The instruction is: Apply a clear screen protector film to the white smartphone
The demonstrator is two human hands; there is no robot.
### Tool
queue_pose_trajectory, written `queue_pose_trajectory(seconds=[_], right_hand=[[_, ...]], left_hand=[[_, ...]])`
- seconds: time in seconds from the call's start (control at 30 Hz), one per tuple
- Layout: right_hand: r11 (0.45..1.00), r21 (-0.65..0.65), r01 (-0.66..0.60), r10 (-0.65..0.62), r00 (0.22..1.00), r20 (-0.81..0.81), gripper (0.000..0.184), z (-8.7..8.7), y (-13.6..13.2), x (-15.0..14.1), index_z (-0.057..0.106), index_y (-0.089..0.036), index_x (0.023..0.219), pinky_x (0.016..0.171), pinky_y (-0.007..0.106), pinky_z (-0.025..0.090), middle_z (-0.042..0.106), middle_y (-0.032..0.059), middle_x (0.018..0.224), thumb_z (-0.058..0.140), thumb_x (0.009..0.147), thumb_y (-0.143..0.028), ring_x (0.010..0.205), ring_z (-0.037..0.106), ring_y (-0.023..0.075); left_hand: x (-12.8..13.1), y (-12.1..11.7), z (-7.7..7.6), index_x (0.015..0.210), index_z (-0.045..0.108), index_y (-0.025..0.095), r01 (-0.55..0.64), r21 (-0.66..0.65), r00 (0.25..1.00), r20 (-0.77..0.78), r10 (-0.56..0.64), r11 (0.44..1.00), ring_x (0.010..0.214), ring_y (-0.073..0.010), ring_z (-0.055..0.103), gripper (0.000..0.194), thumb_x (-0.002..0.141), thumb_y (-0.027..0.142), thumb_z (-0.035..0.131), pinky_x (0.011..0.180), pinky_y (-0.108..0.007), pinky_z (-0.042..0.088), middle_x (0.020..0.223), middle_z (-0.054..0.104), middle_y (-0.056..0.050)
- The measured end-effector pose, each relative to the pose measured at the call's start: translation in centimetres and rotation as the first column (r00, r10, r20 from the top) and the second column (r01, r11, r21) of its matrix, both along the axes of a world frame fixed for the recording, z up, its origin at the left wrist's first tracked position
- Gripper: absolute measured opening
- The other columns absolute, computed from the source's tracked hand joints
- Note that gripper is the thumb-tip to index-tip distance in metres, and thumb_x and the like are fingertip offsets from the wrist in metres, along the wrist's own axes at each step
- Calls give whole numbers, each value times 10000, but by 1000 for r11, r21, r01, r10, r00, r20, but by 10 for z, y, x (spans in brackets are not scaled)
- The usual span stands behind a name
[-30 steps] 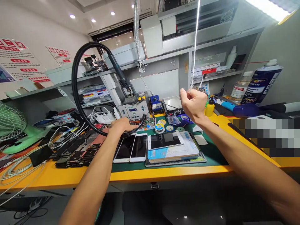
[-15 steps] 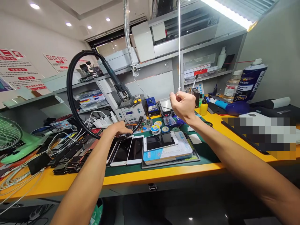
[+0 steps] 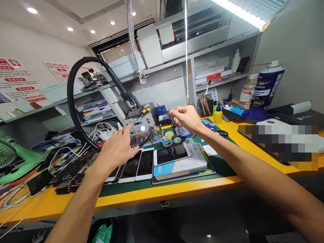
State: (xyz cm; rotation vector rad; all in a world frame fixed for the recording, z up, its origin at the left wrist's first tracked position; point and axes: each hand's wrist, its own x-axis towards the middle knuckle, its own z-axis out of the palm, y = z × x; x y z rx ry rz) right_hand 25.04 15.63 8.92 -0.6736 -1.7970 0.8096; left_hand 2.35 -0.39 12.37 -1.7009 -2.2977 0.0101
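Note:
My left hand [image 3: 117,146] is open, fingers apart, above the left end of a row of phones. The white phones [image 3: 145,164] lie face up beneath and beside it. My right hand [image 3: 187,118] hangs over the back of the bench, fingers curled to a pinch; whether anything is between them is hidden. A thin black cable [image 3: 166,112] meets its fingertips in the view, perhaps only passing behind. Just above, a white pull cord [image 3: 186,81] hangs free. One phone [image 3: 172,154] rests on a blue-and-white book [image 3: 182,169].
A hot-air station [image 3: 139,124] with a looping black hose [image 3: 69,91] stands behind my left hand. Solder spools [image 3: 166,140] sit mid-bench. To the right are a yellow bottle [image 3: 218,116] and a spray can [image 3: 267,86]. Phone parts and white cables [image 3: 12,200] crowd the left.
My right hand has let go of the pull cord and moved down and left. My left hand has come off the black hose area, lifted and spread its fingers. The view has shifted slightly.

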Motion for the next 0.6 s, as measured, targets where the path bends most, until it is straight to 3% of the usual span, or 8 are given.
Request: queue_pose_trajectory(seconds=[0.1, 0.17, 0.23, 0.3, 0.37, 0.47, 0.5, 0.6], right_hand=[[952, -177, -252, 269, 959, 83, 356, -3, -3, -5, 752, -154, 800, 459, 265, 471, 747, 84, 744, 704, 871, -500, 597, 661, 169], [857, -316, -406, 446, 893, 61, 390, -6, -7, -7, 779, -159, 874, 493, 255, 515, 782, 110, 882, 792, 801, -542, 704, 712, 184], [726, -430, -537, 585, 811, -25, 412, -8, -11, -9, 777, -157, 837, 533, 240, 523, 776, 106, 896, 846, 749, -553, 732, 705, 169], [650, -476, -592, 624, 774, -111, 399, -10, -14, -11, 765, -143, 747, 545, 229, 502, 756, 89, 821, 882, 717, -523, 706, 672, 147], [665, -470, -580, 587, 796, -151, 373, -10, -15, -12, 766, -142, 718, 541, 226, 480, 744, 76, 775, 893, 710, -493, 697, 661, 142], [681, -471, -560, 536, 820, -200, 363, -11, -14, -13, 760, -150, 747, 540, 228, 470, 741, 64, 778, 891, 715, -488, 692, 662, 140], [678, -469, -566, 537, 817, -210, 368, -11, -13, -13, 752, -152, 754, 543, 228, 471, 736, 58, 779, 887, 722, -492, 682, 655, 134], [663, -455, -594, 568, 796, -210, 379, -11, -13, -12, 728, -151, 757, 556, 228, 473, 716, 39, 768, 870, 749, -502, 652, 621, 113]], left_hand=[[21, -10, -9, 1579, 318, 114, 179, 176, 977, -150, -153, 968, 1290, -393, 558, 820, 872, 384, 635, 978, -505, 538, 1381, 629, -187], [30, -14, -16, 1564, 339, 93, 265, 266, 955, -204, -215, 927, 1248, -385, 577, 824, 861, 374, 666, 972, -493, 548, 1337, 643, -189], [37, -17, -23, 1546, 363, 64, 335, 330, 933, -247, -262, 883, 1220, -391, 586, 814, 856, 358, 682, 973, -495, 547, 1319, 645, -203], [44, -19, -29, 1528, 388, 47, 357, 390, 927, -259, -271, 849, 1196, -404, 593, 791, 862, 355, 684, 949, -505, 549, 1299, 647, -216], [51, -21, -35, 1504, 425, 51, 335, 457, 941, -206, -269, 824, 1168, -410, 606, 783, 857, 390, 709, 920, -508, 549, 1270, 654, -218], [56, -22, -40, 1425, 521, 128, 214, 560, 930, 133, -343, 800, 950, -302, 674, 691, 861, 467, 733, 811, -418, 561, 1126, 705, -132], [57, -22, -41, 1385, 552, 160, 142, 575, 877, 305, -372, 806, 811, -240, 666, 623, 878, 483, 717, 730, -367, 553, 1043, 719, -87], [54, -18, -39, 1215, 651, 182, -10, 510, 597, 693, -404, 860, 572, -136, 546, 448, 900, 498, 688, 526, -265, 451, 806, 703, -6]])
